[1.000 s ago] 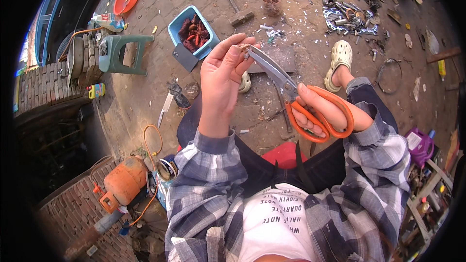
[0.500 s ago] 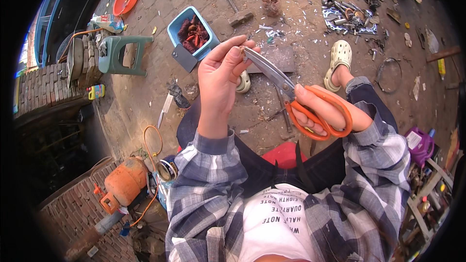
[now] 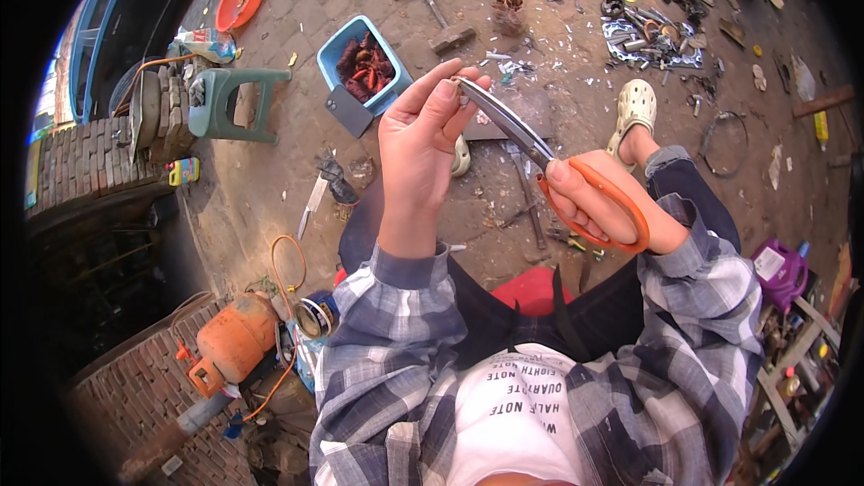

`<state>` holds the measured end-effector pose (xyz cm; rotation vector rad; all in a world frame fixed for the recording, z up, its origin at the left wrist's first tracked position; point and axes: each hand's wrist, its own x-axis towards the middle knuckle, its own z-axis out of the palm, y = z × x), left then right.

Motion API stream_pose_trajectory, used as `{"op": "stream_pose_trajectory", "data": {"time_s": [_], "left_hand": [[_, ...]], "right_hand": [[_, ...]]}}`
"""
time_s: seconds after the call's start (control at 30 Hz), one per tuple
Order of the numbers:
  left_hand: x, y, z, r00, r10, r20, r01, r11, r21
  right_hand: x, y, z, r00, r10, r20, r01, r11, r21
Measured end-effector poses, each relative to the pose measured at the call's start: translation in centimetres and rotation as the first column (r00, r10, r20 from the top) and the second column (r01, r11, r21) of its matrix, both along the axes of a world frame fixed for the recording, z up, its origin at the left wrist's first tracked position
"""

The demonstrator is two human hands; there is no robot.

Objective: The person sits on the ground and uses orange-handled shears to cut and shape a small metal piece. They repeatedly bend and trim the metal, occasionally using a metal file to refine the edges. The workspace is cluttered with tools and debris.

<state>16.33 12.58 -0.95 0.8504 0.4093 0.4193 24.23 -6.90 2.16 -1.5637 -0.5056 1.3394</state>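
Scissors: orange-handled, held in front of your chest; long axis runs diagonally, blades closed, tips pointing up-left.
Right hand: clenched through the handles.
Left hand: fingertips pinching the blade tips.

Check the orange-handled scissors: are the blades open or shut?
Shut: the scissors show one closed metal strip from the right hand to the left hand fingertips.

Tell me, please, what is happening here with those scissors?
A person seated above a littered brick floor holds orange-handled scissors in the right hand. The blades point up and to the left, and the left hand pinches at their tips; whether anything small sits between the fingers is too fine to tell. A blue tub of reddish pieces stands on the floor beyond the hands.
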Motion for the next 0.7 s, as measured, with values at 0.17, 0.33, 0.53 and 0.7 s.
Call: {"op": "stream_pose_trajectory", "data": {"time_s": [0.17,0.33,0.53,0.7], "left_hand": [[0.0,-0.1,0.3,1.000,-0.011,-0.009,0.011,0.998,0.059],[-0.2,-0.1,0.2,0.999,0.017,-0.050,-0.007,0.982,0.189],[-0.1,-0.3,-0.4,1.000,-0.012,0.003,0.011,0.983,0.184],[-0.2,-0.3,-0.1,0.994,-0.095,0.060,0.087,0.987,0.135]], "right_hand": [[1.0,-0.4,1.2,0.999,0.034,0.016,-0.034,0.999,-0.004],[1.3,-0.5,1.7,0.996,0.042,-0.078,-0.046,0.998,-0.046],[2.6,-1.2,1.9,0.960,0.132,-0.248,-0.134,0.991,0.008],[2.6,-1.9,1.4,0.966,0.185,-0.182,-0.164,0.978,0.126]]}}
